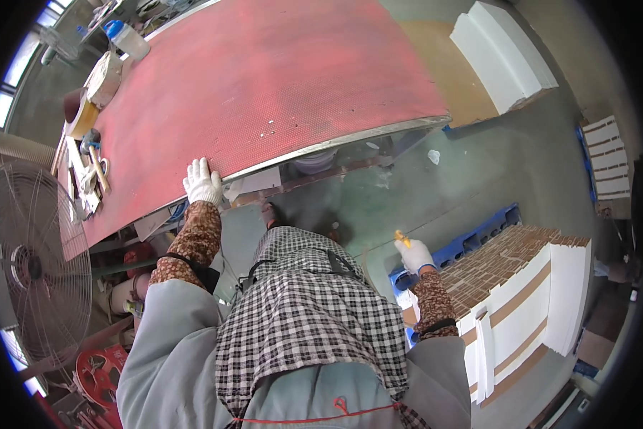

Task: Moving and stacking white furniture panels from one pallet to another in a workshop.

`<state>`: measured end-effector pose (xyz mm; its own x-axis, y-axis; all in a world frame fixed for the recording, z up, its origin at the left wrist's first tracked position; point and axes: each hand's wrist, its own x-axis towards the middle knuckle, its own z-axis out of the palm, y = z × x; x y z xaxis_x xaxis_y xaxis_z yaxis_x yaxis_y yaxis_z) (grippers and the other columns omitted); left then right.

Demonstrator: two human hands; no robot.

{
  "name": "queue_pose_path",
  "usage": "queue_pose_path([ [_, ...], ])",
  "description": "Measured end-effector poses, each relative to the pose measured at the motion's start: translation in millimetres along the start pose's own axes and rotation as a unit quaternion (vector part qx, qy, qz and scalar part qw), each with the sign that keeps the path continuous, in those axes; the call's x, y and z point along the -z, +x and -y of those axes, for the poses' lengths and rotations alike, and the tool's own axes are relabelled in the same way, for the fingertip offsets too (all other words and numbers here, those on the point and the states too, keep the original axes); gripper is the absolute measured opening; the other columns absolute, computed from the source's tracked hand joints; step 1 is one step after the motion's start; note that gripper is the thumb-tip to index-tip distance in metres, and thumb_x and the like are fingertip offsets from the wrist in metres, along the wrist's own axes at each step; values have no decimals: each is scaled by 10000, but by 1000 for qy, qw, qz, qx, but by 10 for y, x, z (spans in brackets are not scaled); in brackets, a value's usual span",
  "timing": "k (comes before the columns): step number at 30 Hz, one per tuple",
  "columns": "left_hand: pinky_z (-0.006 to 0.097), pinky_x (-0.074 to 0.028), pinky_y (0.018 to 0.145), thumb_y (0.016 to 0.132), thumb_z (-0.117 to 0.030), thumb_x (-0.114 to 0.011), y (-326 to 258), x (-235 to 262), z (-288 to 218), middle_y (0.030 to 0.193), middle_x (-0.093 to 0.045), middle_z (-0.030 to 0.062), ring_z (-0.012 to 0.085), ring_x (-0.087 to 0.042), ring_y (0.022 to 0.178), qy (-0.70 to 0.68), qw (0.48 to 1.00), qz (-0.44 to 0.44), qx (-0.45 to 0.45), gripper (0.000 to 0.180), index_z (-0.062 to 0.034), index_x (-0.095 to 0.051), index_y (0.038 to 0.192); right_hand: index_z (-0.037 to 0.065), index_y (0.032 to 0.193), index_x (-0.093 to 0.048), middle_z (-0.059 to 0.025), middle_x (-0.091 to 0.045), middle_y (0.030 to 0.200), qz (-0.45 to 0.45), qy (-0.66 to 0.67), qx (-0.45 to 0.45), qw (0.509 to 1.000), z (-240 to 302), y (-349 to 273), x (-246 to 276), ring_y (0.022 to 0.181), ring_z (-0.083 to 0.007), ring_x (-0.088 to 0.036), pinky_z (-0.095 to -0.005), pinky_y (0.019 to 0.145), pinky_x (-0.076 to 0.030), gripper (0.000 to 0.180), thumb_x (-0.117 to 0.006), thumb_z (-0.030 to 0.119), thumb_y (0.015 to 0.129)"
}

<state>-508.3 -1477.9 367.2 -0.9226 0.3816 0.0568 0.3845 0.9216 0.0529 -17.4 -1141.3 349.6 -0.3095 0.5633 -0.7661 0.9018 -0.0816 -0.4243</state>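
My left hand (203, 184), in a white knit glove, lies flat on the near edge of a red table (293, 79), fingers stretched out and holding nothing. A metal strip (343, 141) runs along that table edge. Away from the table, low on the right, my right hand (416, 256) is also gloved in white. Its fingers are closed around a small yellow-orange tool (401, 237) whose end sticks out past them; its exact kind is too small to tell. Beside this hand stands a stack of white and brown boards (507, 282).
The boards rest on a blue pallet (489, 230). A large fan (32, 261) stands at left. At the table's left end lie a hammer (92, 143), a tape roll (85, 118) and a blue-capped bottle (127, 40). White blocks (503, 57) sit at far right.
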Motion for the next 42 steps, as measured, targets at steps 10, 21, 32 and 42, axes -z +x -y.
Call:
queue_pose_path([
  [10, 546, -262, 1149, 886, -347, -599, -235, -14, -98, 1508, -422, 164, 359, -354, 1418, -57, 996, -71, -13, 614, -93, -454, 1425, 4, 805, -649, -99, -618, 610, 129, -102, 30, 986, 295, 67, -477, 502, -211, -622, -405, 508, -483, 444, -656, 432, 921],
  [21, 451, -453, 1043, 886, -337, -594, -2095, -264, 491, 1275, -621, 224, 386, -577, 1207, -234, 911, 330, 76, 515, -59, -584, 1319, -20, 933, -693, -217, -702, 792, 161, -337, 164, 913, 1413, -423, -1118, 816, -392, -694, -477, 736, -529, 491, -605, 463, 926],
  [32, 429, -469, 1029, 883, -345, -502, -3213, -750, 1571, 1211, -670, 222, 360, -617, 1183, -348, 783, 370, 359, 478, -26, -692, 1184, 35, 935, -704, -213, -712, 852, 258, -410, 102, 869, 2197, -606, -1756, 829, -363, -703, -487, 751, -538, 487, -620, 513, 902],
  [42, 427, -478, 998, 887, -341, -497, -3245, -717, 1759, 1159, -679, 260, 381, -632, 1141, -401, 772, 327, 368, 469, -2, -709, 1133, 50, 1053, -719, -222, -717, 964, 256, -654, 292, 649, 2682, -966, -2340, 940, -392, -688, -475, 836, -533, 585, -559, 593, 903],
])
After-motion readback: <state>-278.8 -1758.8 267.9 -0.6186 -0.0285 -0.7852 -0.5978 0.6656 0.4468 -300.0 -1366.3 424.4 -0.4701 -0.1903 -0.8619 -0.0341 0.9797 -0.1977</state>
